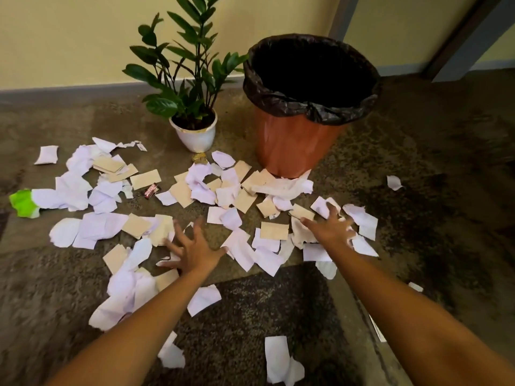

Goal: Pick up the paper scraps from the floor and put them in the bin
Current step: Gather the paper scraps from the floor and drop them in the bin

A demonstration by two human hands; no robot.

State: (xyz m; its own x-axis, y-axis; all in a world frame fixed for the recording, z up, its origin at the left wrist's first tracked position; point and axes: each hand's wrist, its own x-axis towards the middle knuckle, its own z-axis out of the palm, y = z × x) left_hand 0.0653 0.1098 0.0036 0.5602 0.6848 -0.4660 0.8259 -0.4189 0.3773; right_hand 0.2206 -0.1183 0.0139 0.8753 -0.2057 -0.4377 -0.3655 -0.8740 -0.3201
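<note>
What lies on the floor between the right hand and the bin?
In the head view, scattered white and tan paper scraps cover the floor between the right hand and the bin, reaching right up to the bin's base.

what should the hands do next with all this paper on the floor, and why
Probably close both hands inward to gather a bundle. The left hand and right hand are spread open, pressed among the white and tan torn paper scraps, holding nothing yet. The orange plastic bin with a black liner stands open just beyond, so a gathered handful could go straight in.
</note>
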